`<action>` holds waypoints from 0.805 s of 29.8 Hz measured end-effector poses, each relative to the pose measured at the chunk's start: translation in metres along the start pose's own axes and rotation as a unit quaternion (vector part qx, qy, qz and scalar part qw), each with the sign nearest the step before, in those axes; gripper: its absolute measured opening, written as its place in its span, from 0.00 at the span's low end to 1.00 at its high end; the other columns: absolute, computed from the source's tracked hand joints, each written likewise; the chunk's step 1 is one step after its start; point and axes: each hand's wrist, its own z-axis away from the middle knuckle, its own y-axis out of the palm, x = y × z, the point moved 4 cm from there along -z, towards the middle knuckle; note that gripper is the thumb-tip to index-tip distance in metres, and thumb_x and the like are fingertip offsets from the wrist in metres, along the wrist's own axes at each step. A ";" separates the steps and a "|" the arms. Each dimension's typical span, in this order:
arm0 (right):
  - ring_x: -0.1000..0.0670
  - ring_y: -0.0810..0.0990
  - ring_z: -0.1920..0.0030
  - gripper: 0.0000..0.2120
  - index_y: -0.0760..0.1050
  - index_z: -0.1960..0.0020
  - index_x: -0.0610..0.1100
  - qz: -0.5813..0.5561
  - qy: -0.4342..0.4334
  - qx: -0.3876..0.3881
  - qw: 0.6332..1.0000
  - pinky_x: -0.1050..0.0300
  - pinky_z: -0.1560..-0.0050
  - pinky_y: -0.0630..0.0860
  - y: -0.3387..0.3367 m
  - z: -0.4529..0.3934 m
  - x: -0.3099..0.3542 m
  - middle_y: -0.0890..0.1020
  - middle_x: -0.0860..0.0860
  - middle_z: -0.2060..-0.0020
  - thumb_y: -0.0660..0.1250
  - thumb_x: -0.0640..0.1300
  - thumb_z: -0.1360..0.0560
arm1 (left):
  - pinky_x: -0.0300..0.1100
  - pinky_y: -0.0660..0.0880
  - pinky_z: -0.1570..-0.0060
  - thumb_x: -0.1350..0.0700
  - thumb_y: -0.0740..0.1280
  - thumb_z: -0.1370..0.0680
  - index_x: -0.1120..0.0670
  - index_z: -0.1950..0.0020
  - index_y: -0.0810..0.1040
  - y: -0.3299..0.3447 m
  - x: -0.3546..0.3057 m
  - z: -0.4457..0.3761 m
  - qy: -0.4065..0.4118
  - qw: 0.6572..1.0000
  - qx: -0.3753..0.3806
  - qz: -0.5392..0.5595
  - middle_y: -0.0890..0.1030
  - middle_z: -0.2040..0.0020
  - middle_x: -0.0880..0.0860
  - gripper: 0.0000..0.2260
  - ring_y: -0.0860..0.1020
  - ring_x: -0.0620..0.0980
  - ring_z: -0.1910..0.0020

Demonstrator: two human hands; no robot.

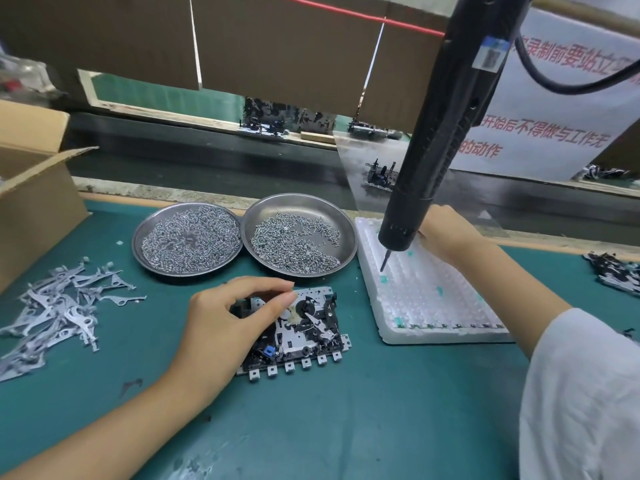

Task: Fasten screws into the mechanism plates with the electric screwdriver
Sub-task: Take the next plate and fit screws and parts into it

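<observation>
A metal mechanism plate (304, 337) with black parts and a blue piece lies on the green mat in front of me. My left hand (228, 317) rests on its upper left part, fingers curled and fingertips pinched together over it. The black electric screwdriver (436, 140) hangs tilted at the right, its bit (384, 261) over a white plastic tray (433, 299). My right hand (446, 233) is behind the screwdriver's lower barrel, partly hidden by it. Two round steel dishes (188, 239) (301, 233) of small screws stand behind the plate.
A heap of flat grey metal levers (59, 306) lies at the left, beside an open cardboard box (31, 188). A dark conveyor belt (214, 157) with other mechanisms runs behind the mat. More dark parts (620, 271) lie at the right edge.
</observation>
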 end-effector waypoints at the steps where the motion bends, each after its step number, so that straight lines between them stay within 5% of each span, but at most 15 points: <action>1: 0.43 0.72 0.62 0.11 0.62 0.57 0.42 0.000 0.001 -0.001 1.000 0.47 0.57 0.76 0.001 0.000 -0.001 0.78 0.40 0.57 0.58 0.28 0.27 | 0.27 0.72 0.58 0.51 0.74 0.34 0.47 0.59 0.85 0.000 0.000 0.000 0.000 1.000 0.001 -0.001 0.84 0.61 0.43 0.06 0.80 0.37 0.62; 7: 0.41 0.76 0.54 0.13 0.73 0.44 0.38 -0.045 0.017 -0.034 0.998 0.45 0.51 0.75 -0.004 -0.003 -0.008 0.75 0.42 0.49 0.62 0.28 0.27 | 0.29 0.74 0.56 0.51 0.74 0.34 0.44 0.59 0.85 -0.002 0.003 0.000 -0.002 1.000 0.000 0.000 0.84 0.61 0.43 0.05 0.81 0.39 0.60; 10: 0.49 0.76 0.59 0.08 0.81 0.53 0.39 -0.174 0.096 -0.073 0.977 0.56 0.57 0.74 -0.021 0.017 -0.013 0.79 0.47 0.56 0.65 0.30 0.26 | 0.30 0.75 0.57 0.49 0.74 0.34 0.43 0.57 0.84 -0.001 0.001 0.001 0.000 1.000 0.007 0.005 0.84 0.60 0.44 0.07 0.81 0.40 0.61; 13: 0.57 0.83 0.63 0.08 0.83 0.60 0.49 -0.413 0.123 -0.017 0.902 0.60 0.58 0.79 -0.034 0.055 0.011 0.85 0.54 0.61 0.73 0.37 0.29 | 0.29 0.74 0.57 0.48 0.74 0.34 0.42 0.55 0.84 0.001 0.000 0.000 0.008 1.000 0.021 -0.002 0.84 0.61 0.44 0.08 0.81 0.39 0.62; 16: 0.57 0.84 0.57 0.08 0.84 0.57 0.47 -0.567 0.083 0.029 0.819 0.68 0.54 0.78 -0.041 0.083 0.055 0.85 0.55 0.58 0.74 0.34 0.31 | 0.29 0.73 0.55 0.47 0.73 0.34 0.42 0.54 0.83 0.003 0.000 0.000 0.009 0.999 0.032 -0.001 0.84 0.61 0.44 0.09 0.81 0.40 0.60; 21: 0.49 0.85 0.55 0.13 0.83 0.53 0.44 -0.711 0.054 0.017 0.701 0.65 0.52 0.78 -0.034 0.094 0.116 0.86 0.45 0.57 0.74 0.32 0.34 | 0.28 0.73 0.55 0.47 0.71 0.34 0.41 0.54 0.83 0.006 -0.003 0.001 0.027 0.999 0.043 -0.006 0.84 0.58 0.41 0.09 0.81 0.38 0.58; 24: 0.52 0.85 0.56 0.11 0.83 0.55 0.47 -0.733 0.061 0.011 0.677 0.65 0.55 0.78 -0.023 0.097 0.134 0.86 0.48 0.59 0.76 0.35 0.35 | 0.25 0.72 0.59 0.51 0.72 0.33 0.43 0.55 0.84 0.007 -0.005 0.002 0.032 0.998 0.055 -0.001 0.84 0.59 0.42 0.07 0.80 0.38 0.59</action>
